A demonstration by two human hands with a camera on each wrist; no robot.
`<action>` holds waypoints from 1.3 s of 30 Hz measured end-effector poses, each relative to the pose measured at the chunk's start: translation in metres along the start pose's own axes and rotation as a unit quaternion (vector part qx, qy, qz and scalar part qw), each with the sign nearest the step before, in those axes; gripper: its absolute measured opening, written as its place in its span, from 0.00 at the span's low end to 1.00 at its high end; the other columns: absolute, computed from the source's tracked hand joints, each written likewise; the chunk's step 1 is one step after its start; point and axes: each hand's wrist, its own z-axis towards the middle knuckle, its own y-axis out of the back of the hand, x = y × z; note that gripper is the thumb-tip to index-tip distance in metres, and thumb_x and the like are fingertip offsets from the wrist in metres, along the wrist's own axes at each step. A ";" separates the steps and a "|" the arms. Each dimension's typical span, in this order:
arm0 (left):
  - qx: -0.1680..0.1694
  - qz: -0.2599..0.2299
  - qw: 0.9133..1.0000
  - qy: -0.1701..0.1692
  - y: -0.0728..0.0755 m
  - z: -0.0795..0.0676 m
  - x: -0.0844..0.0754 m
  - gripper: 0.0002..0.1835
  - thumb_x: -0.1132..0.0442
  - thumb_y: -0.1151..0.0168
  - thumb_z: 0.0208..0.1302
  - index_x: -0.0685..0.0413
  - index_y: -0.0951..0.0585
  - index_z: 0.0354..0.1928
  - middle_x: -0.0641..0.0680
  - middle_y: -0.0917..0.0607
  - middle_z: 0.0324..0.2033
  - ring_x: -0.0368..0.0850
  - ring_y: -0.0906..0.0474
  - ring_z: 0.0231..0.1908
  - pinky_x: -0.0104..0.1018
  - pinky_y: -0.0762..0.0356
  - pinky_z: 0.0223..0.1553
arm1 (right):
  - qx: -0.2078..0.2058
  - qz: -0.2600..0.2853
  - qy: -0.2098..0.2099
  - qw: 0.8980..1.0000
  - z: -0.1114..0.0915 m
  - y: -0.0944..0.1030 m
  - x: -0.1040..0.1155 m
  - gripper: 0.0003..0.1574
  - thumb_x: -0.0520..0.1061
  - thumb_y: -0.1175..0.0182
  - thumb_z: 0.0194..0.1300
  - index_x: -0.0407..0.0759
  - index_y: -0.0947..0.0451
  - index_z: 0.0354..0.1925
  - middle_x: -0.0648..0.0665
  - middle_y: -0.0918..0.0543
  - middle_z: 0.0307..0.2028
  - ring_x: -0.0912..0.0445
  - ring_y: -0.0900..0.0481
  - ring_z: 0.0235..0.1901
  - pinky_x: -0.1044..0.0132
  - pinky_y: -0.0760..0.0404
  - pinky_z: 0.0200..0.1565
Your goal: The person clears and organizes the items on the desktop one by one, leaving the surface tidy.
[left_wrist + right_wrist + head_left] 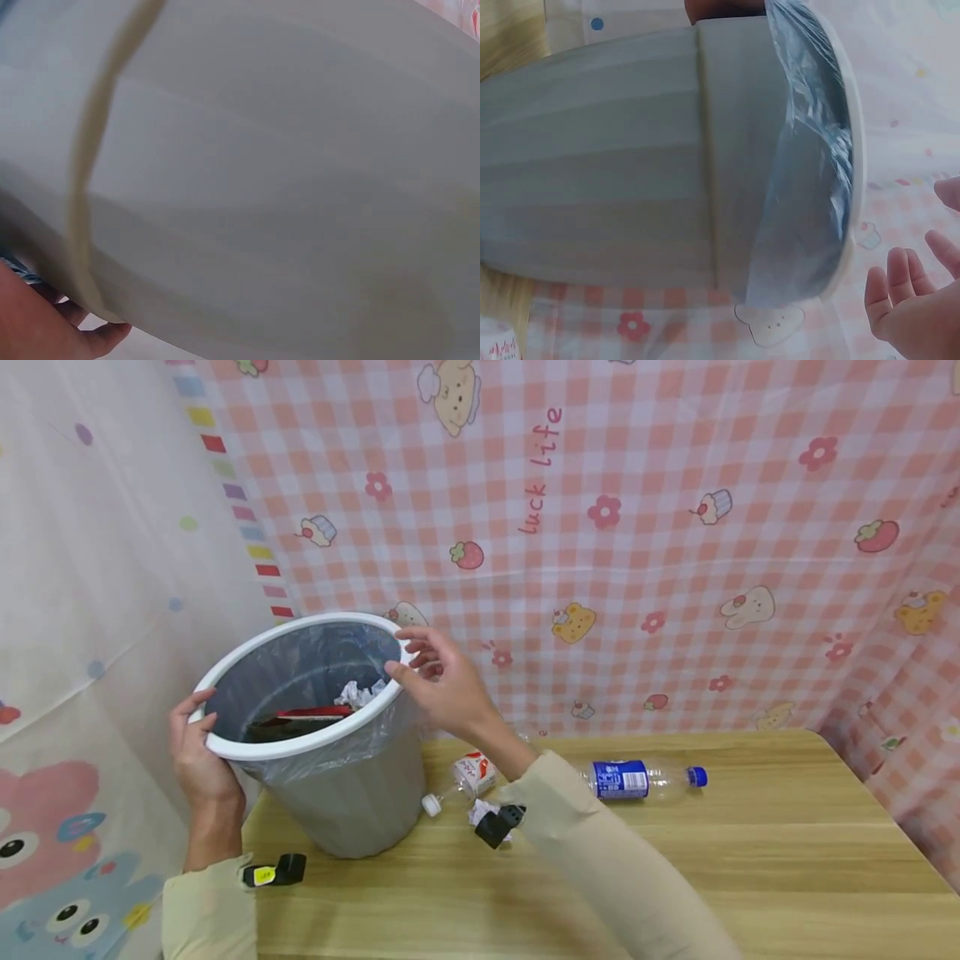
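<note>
A grey trash can [352,810] with a white rim ring [243,652] and a clear plastic liner [390,727] stands on the table. My left hand [202,768] grips its rim at the left side. In the left wrist view, the left fingers [105,337] touch the can's grey wall. My right hand [450,689] is beside the rim's right side, fingers loosely bent; the right wrist view shows this hand [922,307] apart from the can and holding nothing. Inside lie white crumpled paper [360,694] and a flat dark item with a red edge [318,717].
A clear bottle with a white cap [472,777] lies right of the can, near a crumpled paper ball [482,812]. Farther right lies a blue-labelled bottle [621,779]. Checked cloth [652,693] hangs behind the wooden table [780,843]; a white curtain [112,568] hangs at the left.
</note>
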 end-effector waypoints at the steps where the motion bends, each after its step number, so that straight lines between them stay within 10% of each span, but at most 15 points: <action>1: 0.001 0.001 1.000 0.001 0.000 0.000 0.000 0.20 0.68 0.61 0.69 0.58 0.21 0.53 0.55 0.24 0.57 0.46 0.29 0.56 0.29 0.34 0.52 | -0.002 0.001 -0.001 1.000 -0.002 0.004 0.000 0.25 0.46 0.39 0.68 0.45 0.27 0.61 0.41 0.23 0.52 0.54 0.24 0.46 0.61 0.25 0.51; 24: -0.004 -0.025 1.000 -0.004 -0.005 0.001 0.001 0.20 0.68 0.61 0.69 0.58 0.23 0.55 0.57 0.23 0.55 0.48 0.26 0.54 0.30 0.32 0.52 | -0.013 0.015 0.002 1.000 -0.049 0.080 -0.010 0.21 0.39 0.41 0.68 0.37 0.27 0.58 0.40 0.23 0.52 0.51 0.26 0.48 0.57 0.28 0.53; 39: -0.004 -0.025 1.000 -0.003 -0.003 -0.001 0.001 0.19 0.67 0.61 0.68 0.57 0.22 0.52 0.56 0.22 0.52 0.45 0.27 0.51 0.29 0.33 0.50 | -0.061 0.008 -0.074 0.995 -0.086 0.123 -0.027 0.22 0.45 0.43 0.72 0.41 0.28 0.61 0.44 0.23 0.53 0.51 0.26 0.52 0.65 0.25 0.54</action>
